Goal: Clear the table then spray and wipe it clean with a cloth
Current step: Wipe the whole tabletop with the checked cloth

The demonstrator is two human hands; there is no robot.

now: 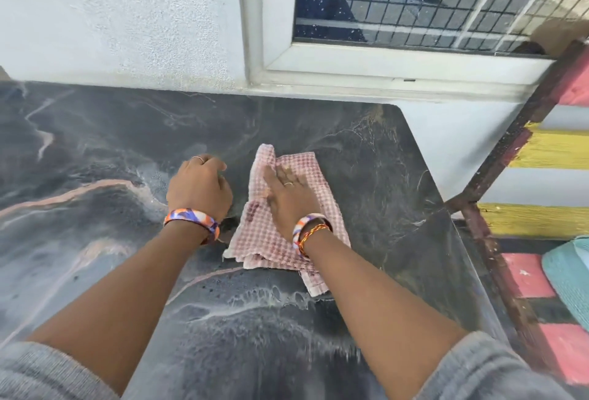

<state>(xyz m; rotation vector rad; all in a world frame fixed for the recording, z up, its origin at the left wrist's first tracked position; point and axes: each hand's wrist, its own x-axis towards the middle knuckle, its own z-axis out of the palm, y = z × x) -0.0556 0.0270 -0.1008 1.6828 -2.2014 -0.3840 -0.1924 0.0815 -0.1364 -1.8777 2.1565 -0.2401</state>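
Note:
A pink-and-white checked cloth (314, 242) lies crumpled on the dark marbled table (95, 151), right of its middle. My right hand (288, 194) presses flat on the cloth with fingers spread; the far edge of the cloth folds up over the fingertips. Just left of the cloth, my left hand (199, 187) rests on the tabletop with its fingers curled under and nothing visible in it. Wet streaks and droplets show on the table surface near me.
A white textured wall (127, 17) and a barred window (414, 1) stand right behind the table. To the right, past the table's edge, a painted wooden bench (548, 151) with yellow and pink slats carries a teal mat (570, 272).

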